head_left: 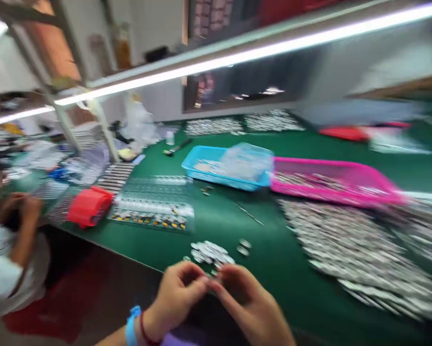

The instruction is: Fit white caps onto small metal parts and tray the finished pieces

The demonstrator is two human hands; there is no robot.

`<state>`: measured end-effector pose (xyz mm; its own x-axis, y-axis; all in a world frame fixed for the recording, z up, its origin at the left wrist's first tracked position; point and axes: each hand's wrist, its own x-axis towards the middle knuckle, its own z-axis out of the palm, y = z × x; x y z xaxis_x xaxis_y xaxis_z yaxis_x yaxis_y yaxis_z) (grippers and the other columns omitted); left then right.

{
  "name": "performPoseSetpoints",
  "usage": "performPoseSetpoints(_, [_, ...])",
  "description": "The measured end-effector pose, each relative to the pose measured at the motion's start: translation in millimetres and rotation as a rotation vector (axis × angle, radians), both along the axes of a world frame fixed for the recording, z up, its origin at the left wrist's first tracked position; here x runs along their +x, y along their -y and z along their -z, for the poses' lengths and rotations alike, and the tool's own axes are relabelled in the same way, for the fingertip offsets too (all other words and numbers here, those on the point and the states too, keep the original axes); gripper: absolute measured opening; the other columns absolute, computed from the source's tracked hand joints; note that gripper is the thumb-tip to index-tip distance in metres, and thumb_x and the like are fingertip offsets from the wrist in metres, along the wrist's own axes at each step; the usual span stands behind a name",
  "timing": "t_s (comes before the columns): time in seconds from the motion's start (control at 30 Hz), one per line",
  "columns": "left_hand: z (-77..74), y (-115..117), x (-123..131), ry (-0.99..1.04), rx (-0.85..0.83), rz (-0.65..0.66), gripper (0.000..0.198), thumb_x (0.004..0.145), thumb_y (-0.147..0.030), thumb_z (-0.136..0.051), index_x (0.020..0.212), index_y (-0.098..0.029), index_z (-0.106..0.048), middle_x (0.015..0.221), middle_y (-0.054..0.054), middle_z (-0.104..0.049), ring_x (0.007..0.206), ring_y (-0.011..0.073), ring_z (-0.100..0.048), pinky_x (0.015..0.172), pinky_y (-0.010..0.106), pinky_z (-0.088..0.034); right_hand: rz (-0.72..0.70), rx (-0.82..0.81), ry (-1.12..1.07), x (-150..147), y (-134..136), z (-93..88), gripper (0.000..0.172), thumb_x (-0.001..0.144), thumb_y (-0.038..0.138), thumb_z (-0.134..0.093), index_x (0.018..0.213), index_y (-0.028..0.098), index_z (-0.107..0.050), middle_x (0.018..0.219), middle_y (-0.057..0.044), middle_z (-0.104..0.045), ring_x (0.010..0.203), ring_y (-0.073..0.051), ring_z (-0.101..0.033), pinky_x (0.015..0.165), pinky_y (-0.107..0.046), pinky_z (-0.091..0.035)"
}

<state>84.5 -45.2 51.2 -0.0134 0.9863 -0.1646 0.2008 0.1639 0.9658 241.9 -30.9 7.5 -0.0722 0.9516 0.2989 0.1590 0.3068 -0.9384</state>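
My left hand [179, 293] and my right hand [248, 302] meet at the fingertips over the near edge of the green table. Both are closed in a pinch around something too small and blurred to name. Just beyond the fingers lies a pile of white, flat, roundish pieces [210, 252]. A couple of similar pieces [243, 246] rest apart, to the right of that pile. Around my left wrist are a blue band [132, 327] and a dark red cord.
A blue basket [190, 170] and a pink basket [367, 178] stand mid-table. Rows of pale pieces [352, 245] cover the right side. Clear trays of small parts [153, 211], a red bundle [89, 206] and a thin tool [250, 214] lie around. A co-worker [10, 250] sits at left.
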Motion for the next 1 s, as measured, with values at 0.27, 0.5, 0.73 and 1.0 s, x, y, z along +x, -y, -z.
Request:
performPoseSetpoints(0.27, [12.8,-24.0,-8.6,-0.212,0.243,0.100,0.010,0.079,-0.030,-0.068,0.075,-0.021,-0.068,0.071,-0.001,-0.068,0.066,0.0148,-0.060,0.066,0.025,-0.047,0.056,0.252,0.202,-0.5,-17.8,-15.1,0.006,0.088,0.018,-0.054,0.087,0.020,-0.059,0.071,-0.001,-0.063,0.059,-0.012,-0.057,0.057,-0.021,-0.049])
performPoseSetpoints(0.5, [12.4,-21.3,-4.0,-0.500,0.671,0.141,0.005,0.085,-0.019,-0.063,0.081,-0.021,-0.065,0.071,-0.003,-0.067,0.062,0.0115,-0.063,0.062,0.021,-0.051,0.067,0.361,0.316,0.1,-10.6,-13.4,0.012,0.090,0.015,-0.049,0.096,0.020,-0.058,0.070,-0.002,-0.060,0.059,-0.015,-0.054,0.056,-0.025,-0.045])
performPoseSetpoints(0.73, [7.1,-23.0,-2.8,-0.572,0.839,0.182,0.008,0.086,-0.012,-0.062,0.085,-0.020,-0.061,0.073,-0.003,-0.066,0.064,0.0099,-0.064,0.065,0.019,-0.051,0.019,0.248,0.254,2.3,-11.2,-22.4,0.007,0.089,0.016,-0.050,0.088,0.019,-0.057,0.068,0.000,-0.053,0.060,-0.014,-0.050,0.057,-0.025,-0.043])
performPoseSetpoints(1.0, [8.6,-22.2,-3.7,-0.561,0.809,0.172,0.007,0.085,-0.013,-0.063,0.085,-0.020,-0.061,0.074,-0.003,-0.067,0.062,0.0103,-0.064,0.063,0.020,-0.052,-0.003,0.089,0.065,3.0,-8.3,-20.8,0.006,0.086,0.019,-0.054,0.091,0.019,-0.057,0.072,0.000,-0.057,0.061,-0.011,-0.052,0.059,-0.022,-0.046])
